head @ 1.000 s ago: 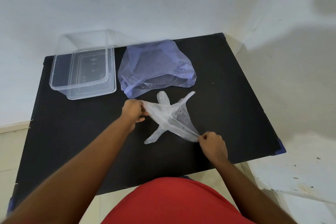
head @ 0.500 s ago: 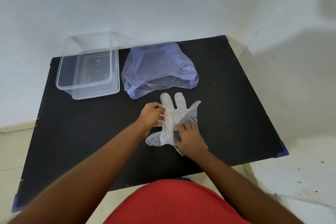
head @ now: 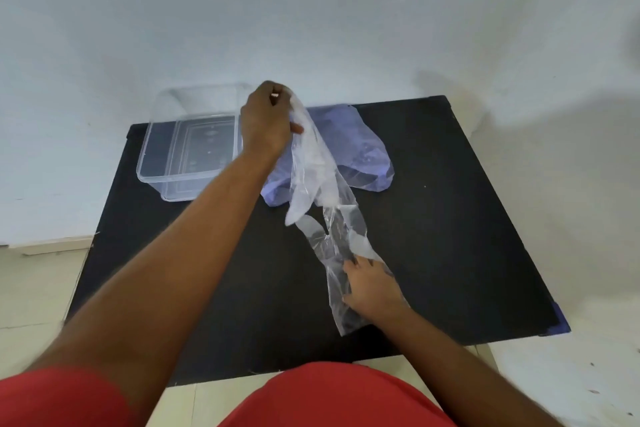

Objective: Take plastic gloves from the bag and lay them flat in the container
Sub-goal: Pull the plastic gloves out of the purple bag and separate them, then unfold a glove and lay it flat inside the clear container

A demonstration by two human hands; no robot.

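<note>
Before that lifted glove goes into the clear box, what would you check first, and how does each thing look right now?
1. Left hand has a firm pinch on the lifted glove: ok.
2. Right hand pins the second glove to the table: ok.
3. The two gloves are fully apart: cannot tell, they overlap in view.
4. Container is open and holds no gloves: ok.
5. Lifted glove is flat and ready to lay: not ok, it hangs bunched and twisted.
6. Bag is out of the path to the container: ok, it lies to the right.
</note>
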